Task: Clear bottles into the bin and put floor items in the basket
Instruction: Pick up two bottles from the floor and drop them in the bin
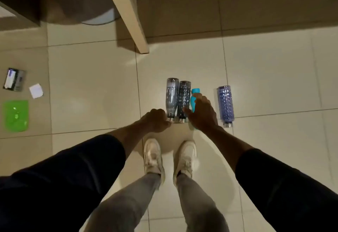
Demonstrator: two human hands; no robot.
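Bottles lie side by side on the pale tiled floor in the middle of the frame, caps toward the person. A clear bottle lies on the left, with a dark bottle touching it and a turquoise bottle just beside that. A blue bottle lies apart, further right.

The person bends over them with both arms reaching down. The right hand grips the turquoise bottle, its fingers wrapped over the body and its thumb stretched toward the neck of the dark bottle. The left hand sits at the cap end of the clear bottle with its fingers curled. I cannot tell whether it actually holds the neck.

Two white shoes stand just below the hands.

A light wooden table leg slants down from the top of the frame and ends above the bottles.

At the left edge, well apart from the bottles, a dark packet, a white paper square and a flat green item lie on the tiles.
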